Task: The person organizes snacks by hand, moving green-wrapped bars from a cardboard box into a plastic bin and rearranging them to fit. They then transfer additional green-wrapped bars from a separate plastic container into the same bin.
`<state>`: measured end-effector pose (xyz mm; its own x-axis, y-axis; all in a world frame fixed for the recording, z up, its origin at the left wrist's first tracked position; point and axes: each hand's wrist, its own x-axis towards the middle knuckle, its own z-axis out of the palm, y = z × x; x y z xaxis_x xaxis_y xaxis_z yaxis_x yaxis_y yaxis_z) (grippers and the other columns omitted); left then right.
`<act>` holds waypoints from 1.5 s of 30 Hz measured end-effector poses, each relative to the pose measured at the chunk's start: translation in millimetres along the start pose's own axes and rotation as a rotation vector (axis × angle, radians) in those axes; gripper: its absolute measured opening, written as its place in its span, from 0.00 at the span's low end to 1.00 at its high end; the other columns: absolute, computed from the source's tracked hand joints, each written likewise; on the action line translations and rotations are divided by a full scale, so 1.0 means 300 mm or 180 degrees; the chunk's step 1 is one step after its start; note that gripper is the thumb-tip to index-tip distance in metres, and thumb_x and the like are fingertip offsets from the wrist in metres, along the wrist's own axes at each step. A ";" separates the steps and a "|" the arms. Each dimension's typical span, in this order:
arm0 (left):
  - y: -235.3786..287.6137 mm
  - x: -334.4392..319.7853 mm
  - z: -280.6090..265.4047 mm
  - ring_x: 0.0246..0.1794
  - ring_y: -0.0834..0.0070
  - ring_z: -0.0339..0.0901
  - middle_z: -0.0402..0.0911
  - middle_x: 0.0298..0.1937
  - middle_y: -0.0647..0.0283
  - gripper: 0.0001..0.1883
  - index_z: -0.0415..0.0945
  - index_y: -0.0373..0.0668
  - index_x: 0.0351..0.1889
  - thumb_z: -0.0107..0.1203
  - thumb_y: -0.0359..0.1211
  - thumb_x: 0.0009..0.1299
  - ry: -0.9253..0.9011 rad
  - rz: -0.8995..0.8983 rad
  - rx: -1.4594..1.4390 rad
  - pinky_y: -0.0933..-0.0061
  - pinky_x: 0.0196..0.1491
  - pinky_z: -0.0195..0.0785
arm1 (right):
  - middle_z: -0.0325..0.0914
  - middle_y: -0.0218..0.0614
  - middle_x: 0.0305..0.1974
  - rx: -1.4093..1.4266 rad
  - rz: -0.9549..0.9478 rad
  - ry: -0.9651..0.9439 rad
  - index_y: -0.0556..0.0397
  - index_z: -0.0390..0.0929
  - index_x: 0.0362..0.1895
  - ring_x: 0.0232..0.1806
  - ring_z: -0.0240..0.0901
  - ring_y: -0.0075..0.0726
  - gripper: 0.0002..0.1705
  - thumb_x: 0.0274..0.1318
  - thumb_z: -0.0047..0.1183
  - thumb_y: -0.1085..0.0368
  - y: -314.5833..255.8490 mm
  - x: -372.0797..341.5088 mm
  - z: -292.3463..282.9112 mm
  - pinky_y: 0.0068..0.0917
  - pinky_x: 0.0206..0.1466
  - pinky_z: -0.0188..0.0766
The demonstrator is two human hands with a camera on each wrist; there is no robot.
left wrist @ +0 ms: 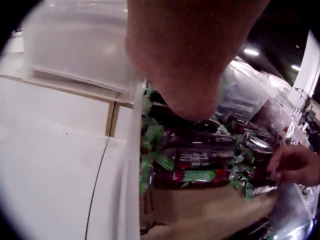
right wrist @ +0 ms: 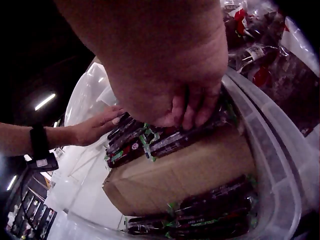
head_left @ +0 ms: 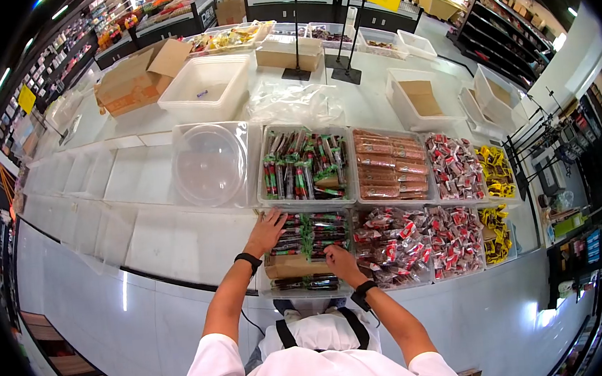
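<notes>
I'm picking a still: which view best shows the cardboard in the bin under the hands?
The right wrist view: the cardboard lies large across its middle. The head view shows it small, among wrapped packets; the left wrist view cuts it at the lower edge.

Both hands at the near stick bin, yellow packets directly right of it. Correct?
Wrong colour: the head view shows red-marked packets directly right, not yellow. The left hand and right hand are at the near stick bin, as stated.
</notes>
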<state>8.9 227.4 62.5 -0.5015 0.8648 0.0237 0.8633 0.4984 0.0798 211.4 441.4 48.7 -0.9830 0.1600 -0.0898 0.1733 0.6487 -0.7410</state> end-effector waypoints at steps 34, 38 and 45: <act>0.047 -0.085 0.041 0.46 0.56 0.70 0.74 0.42 0.55 0.13 0.73 0.40 0.44 0.55 0.33 0.63 0.0522 0.0448 -0.0876 0.56 0.51 0.64 | 0.78 0.43 0.39 0.0053 0.0045 0.0124 0.53 0.73 0.43 0.40 0.75 0.51 0.12 0.52 0.49 0.68 -0.012 0.000 0.000 0.42 0.41 0.72; 0.043 -0.058 0.046 0.46 0.56 0.71 0.74 0.41 0.56 0.11 0.74 0.40 0.41 0.56 0.31 0.61 0.0139 0.0194 -0.0831 0.58 0.51 0.65 | 0.78 0.43 0.39 0.0051 0.0010 0.0084 0.53 0.74 0.43 0.39 0.75 0.52 0.12 0.53 0.49 0.68 0.006 0.003 0.003 0.42 0.41 0.72; 0.036 -0.039 0.039 0.46 0.57 0.71 0.74 0.40 0.58 0.08 0.74 0.41 0.38 0.56 0.29 0.60 -0.0131 0.0132 -0.0587 0.59 0.51 0.66 | 0.78 0.44 0.38 -0.0030 0.0016 0.0081 0.54 0.74 0.42 0.38 0.75 0.50 0.10 0.55 0.48 0.68 0.009 0.003 0.007 0.42 0.39 0.72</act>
<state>24.7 223.2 51.5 -0.4597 0.8880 -0.0098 0.8561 0.4460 0.2610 210.8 441.9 45.2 -0.9803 0.1821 -0.0766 0.1790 0.6549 -0.7342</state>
